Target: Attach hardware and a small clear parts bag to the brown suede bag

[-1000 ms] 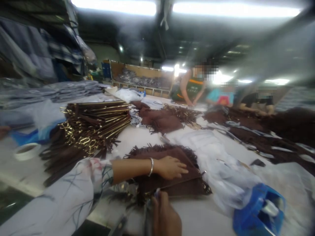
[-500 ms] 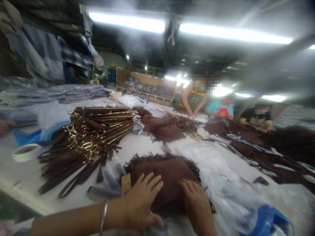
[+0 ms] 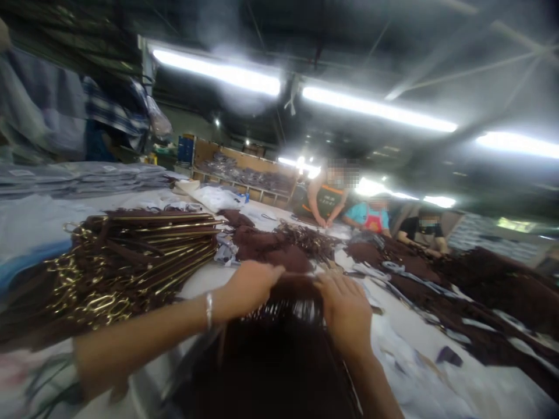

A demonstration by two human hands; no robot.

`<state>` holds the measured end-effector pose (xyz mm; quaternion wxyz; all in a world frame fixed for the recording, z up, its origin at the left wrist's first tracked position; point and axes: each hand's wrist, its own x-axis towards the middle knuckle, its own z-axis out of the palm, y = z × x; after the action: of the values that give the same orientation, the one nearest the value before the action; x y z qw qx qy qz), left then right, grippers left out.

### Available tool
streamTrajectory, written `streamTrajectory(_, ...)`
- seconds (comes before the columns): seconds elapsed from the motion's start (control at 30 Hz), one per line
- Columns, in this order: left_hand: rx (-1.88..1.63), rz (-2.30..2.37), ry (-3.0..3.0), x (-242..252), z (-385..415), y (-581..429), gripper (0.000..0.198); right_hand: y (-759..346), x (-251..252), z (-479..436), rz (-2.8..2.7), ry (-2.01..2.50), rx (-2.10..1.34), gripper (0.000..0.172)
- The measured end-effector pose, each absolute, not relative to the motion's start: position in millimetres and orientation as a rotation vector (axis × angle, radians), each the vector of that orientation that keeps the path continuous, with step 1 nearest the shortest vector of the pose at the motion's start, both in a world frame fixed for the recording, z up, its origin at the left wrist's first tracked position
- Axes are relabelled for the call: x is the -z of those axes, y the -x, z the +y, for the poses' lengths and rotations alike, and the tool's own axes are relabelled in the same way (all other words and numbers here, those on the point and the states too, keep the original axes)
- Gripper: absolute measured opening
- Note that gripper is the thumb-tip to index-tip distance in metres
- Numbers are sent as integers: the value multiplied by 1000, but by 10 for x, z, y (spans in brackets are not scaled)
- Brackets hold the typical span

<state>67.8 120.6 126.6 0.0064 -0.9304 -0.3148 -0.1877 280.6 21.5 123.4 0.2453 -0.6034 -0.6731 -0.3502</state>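
A dark brown fringed fabric bag (image 3: 279, 366) stands raised in front of me, its lower part in shadow and blurred. My left hand (image 3: 251, 288), with a silver bracelet at the wrist, is closed on the left end of its upper edge. At the right end, the fingers of my right hand (image 3: 347, 305) grip the same edge. The fringe hangs just below the edge between both hands. Left of the bag lies a pile of brown straps (image 3: 148, 250) with gold clasps and gold chains.
Clear plastic bags (image 3: 406, 361) cover the table to the right. More brown fringed pieces (image 3: 266, 247) lie beyond my hands. Grey folded garments (image 3: 82, 180) are stacked at the far left. Several people work across the table, one in a dark apron (image 3: 327, 201).
Both hands lay flat and spread on the brown bag on the table. Now they are closed on its upper edge and have lifted it. The view has also shifted.
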Motion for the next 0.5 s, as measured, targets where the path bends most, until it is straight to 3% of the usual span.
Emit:
streamTrajectory(0.17, 625, -1098, 2726, -1170, 2176, -1008, 56, -2966, -910, 471, -1736, 1736, 832, 48)
streamTrajectory(0.33, 408, -1244, 2792, -510, 2601, -1008, 27, -2965, 9, -19, -1889, 1834, 458, 31)
streamTrajectory(0.4, 387, -1190, 2831, -291, 2611, -1163, 29, -2926, 358, -213, -1877, 1831, 484, 29)
streamTrajectory(0.5, 373, -1054, 2902, -68, 2559, -1595, 46, -2890, 685, -389, -1855, 1736, 576, 40)
